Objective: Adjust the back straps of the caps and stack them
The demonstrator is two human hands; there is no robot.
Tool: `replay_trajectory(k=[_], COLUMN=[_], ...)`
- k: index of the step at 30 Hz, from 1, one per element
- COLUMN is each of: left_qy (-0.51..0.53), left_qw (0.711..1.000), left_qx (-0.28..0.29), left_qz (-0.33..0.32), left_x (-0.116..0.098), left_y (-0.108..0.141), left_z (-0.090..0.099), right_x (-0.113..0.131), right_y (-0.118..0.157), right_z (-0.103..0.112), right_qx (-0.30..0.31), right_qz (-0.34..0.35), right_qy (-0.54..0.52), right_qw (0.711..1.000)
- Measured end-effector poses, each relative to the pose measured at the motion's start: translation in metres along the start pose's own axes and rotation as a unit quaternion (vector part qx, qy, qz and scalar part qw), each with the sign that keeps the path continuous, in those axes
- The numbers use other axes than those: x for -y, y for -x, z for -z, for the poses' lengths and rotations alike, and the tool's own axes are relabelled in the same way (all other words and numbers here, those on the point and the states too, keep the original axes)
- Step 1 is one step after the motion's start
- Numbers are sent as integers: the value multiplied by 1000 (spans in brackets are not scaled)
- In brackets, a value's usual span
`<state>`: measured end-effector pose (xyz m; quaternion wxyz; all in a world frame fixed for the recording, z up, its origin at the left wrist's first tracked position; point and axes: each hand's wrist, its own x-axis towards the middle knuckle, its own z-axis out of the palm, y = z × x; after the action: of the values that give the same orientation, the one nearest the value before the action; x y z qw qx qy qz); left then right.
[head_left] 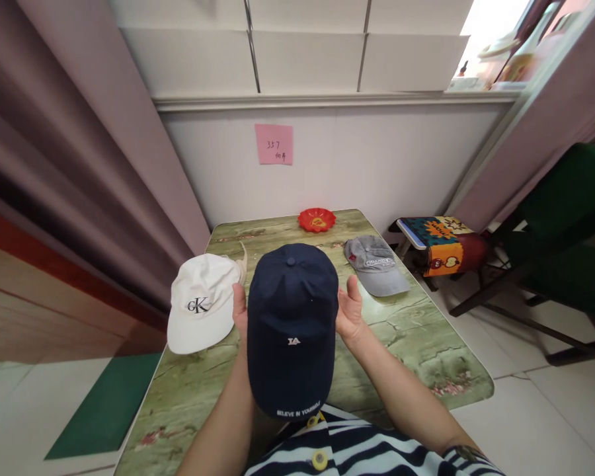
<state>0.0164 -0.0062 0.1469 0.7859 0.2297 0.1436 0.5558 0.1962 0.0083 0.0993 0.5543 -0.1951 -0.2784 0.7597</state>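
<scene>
A navy blue baseball cap is held up in front of me over the table, its brim pointing towards my body. My left hand grips the cap's left side, the thumb showing and the other fingers hidden behind it. On the opposite side my right hand holds the cap's edge, thumb raised, fingers partly hidden. To the left lies a white baseball cap with black "CK" letters, brim towards me. A grey baseball cap with white lettering rests on the right part of the table.
The green wood-patterned table stands against a white wall. A red scalloped dish sits at its far edge. A pink note is stuck on the wall. At right are a stool with a patterned cloth and a dark chair.
</scene>
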Motion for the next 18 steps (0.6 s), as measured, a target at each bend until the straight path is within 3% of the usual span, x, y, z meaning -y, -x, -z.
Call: replay_trajectory(k=[3, 9, 18], left_qy=[0, -33, -70], left_qw=[1000, 998, 996], left_qx=[-29, -58, 20], left_qz=[-11, 4, 44], left_x=[4, 7, 15], left_y=[-2, -5, 9], left_z=[-2, -2, 1], right_x=[-4, 0, 12], right_y=[3, 2, -8], right_z=[5, 6, 10], right_qx=[18, 27, 19], right_qz=[-16, -27, 2], right_qy=[28, -17, 22], right_qw=[999, 999, 1000])
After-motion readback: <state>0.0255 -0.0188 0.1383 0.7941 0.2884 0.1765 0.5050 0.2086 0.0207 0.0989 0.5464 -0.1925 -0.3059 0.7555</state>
